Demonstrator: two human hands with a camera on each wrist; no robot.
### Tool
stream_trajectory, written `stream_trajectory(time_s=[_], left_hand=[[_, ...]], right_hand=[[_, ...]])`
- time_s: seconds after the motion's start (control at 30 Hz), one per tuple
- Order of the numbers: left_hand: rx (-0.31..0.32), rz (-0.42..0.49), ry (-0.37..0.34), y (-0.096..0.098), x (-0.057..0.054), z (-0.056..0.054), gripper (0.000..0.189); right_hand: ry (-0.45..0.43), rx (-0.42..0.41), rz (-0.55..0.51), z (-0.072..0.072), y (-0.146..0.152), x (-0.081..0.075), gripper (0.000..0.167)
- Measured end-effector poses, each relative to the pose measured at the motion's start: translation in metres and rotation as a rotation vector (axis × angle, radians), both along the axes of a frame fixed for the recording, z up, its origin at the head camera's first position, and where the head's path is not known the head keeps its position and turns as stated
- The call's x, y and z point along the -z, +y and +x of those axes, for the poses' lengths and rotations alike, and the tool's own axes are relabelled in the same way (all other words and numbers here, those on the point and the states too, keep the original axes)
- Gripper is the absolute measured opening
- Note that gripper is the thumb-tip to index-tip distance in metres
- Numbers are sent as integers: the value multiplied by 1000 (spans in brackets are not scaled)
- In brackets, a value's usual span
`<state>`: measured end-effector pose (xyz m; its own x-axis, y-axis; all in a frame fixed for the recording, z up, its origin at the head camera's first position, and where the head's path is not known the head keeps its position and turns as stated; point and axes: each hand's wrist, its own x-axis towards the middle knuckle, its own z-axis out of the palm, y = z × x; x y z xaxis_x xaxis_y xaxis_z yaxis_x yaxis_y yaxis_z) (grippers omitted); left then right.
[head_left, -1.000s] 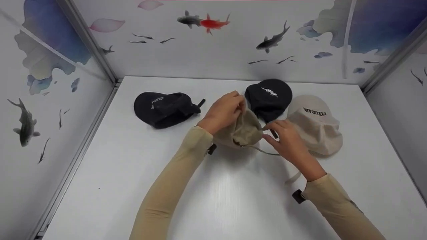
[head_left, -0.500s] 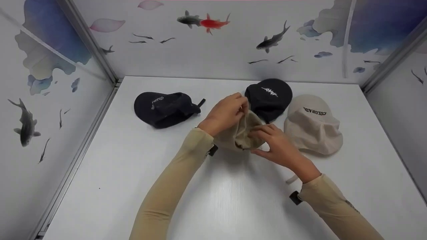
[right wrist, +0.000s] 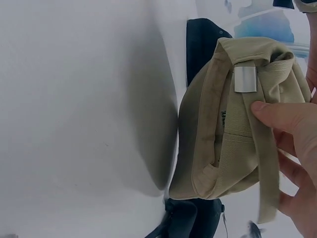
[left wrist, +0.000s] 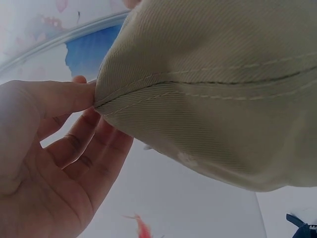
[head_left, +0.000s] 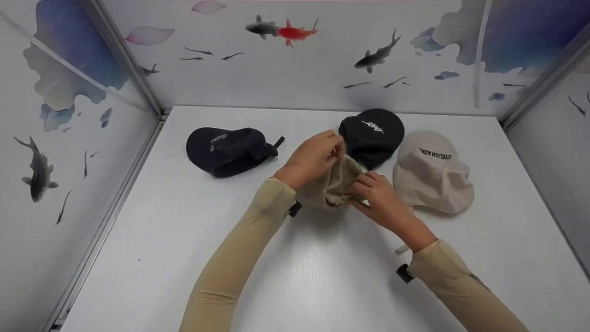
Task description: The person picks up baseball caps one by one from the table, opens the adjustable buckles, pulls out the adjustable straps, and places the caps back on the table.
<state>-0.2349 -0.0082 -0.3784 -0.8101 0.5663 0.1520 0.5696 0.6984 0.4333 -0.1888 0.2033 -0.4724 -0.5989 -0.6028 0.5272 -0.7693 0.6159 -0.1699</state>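
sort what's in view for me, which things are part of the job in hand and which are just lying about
In the job:
- khaki cap
- its strap and metal buckle
- left grip and right grip, both on it

Apparently just lying about:
- navy cap
- black cap
- cream cap

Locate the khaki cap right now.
Head view, near picture centre: the khaki cap is held between the left hand and right hand, left of the cream cap and below the black cap beside that one.
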Motion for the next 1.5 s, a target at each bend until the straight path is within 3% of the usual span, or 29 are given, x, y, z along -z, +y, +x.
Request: stream_trajectory(time_s=[0.2, 0.43, 0.77, 0.97, 1.23, 1.5], left_hand=[[-20, 22, 7, 0, 2, -2, 8], [-69, 51, 37, -4, 6, -1, 4], [-137, 149, 128, -18, 10, 9, 13], [-184, 214, 167, -24, 12, 19, 15], [-226, 289, 244, -28, 18, 41, 8], [-216, 364, 275, -31, 30, 62, 9]], right_hand=[[-47, 18, -35, 1, 1, -2, 22], [-151, -6, -162, 4, 2, -3, 19], [-289, 22, -315, 8, -3, -22, 13], [-309, 71, -356, 9, -3, -27, 13], [-332, 75, -405, 10, -7, -31, 15], [-318, 79, -413, 9, -10, -32, 13]])
